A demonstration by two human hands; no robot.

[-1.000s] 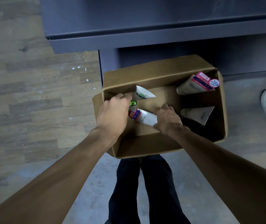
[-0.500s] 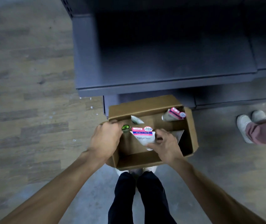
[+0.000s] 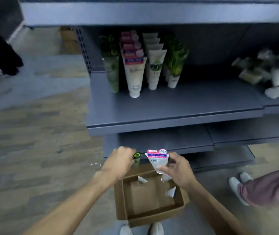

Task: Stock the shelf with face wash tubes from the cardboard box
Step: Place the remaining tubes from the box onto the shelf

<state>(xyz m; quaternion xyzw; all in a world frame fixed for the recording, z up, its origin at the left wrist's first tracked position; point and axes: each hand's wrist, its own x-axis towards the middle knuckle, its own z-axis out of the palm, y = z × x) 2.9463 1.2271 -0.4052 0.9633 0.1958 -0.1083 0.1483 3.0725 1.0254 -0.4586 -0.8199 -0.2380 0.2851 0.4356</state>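
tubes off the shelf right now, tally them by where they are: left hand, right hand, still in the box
left hand: 1, a green tube
right hand: 1, a pink-topped white tube
cardboard box: 3 white tubes, blurred
total: 5

One view only, worn on the head, looking forward and steeply down. Near the bottom edge, straight below: own shoes (image 3: 157,228) and the cardboard box (image 3: 152,216) on the floor (image 3: 33,141). Closest to the lens, both forearms, reaching up from the lower corners toward the middle. Farther off, filling the upper half: the grey shelf (image 3: 174,116), seen from above and in front. Wide-angle, with edges bent and blurred.
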